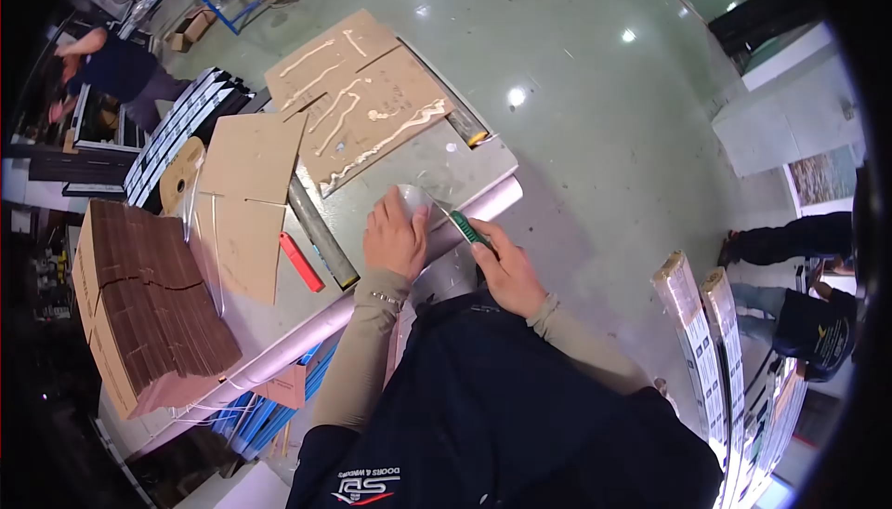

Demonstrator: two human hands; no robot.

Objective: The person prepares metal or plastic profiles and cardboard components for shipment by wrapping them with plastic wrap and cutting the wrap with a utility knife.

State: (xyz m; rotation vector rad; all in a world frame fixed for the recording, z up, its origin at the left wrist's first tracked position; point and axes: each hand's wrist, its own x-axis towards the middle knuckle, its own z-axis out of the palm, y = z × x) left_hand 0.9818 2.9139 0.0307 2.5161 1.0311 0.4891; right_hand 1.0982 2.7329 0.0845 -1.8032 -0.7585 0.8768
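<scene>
My left hand (394, 237) lies flat on a long pale wrapped profile (483, 210) that runs along the near edge of the grey worktable (460, 160). Its fingers press down on a bit of clear film (412, 198) at the profile's end. My right hand (506, 267) grips a green-handled utility knife (467, 227). The blade points up-left at the film, just beside my left thumb.
Cardboard sheets (358, 91) smeared with glue lie across the table, with a grey metal bar (319, 230) and a red tool (301, 261). A stack of brown cardboard (149, 300) sits at left. Wrapped profiles (711, 351) stand at right; other people work far left and right.
</scene>
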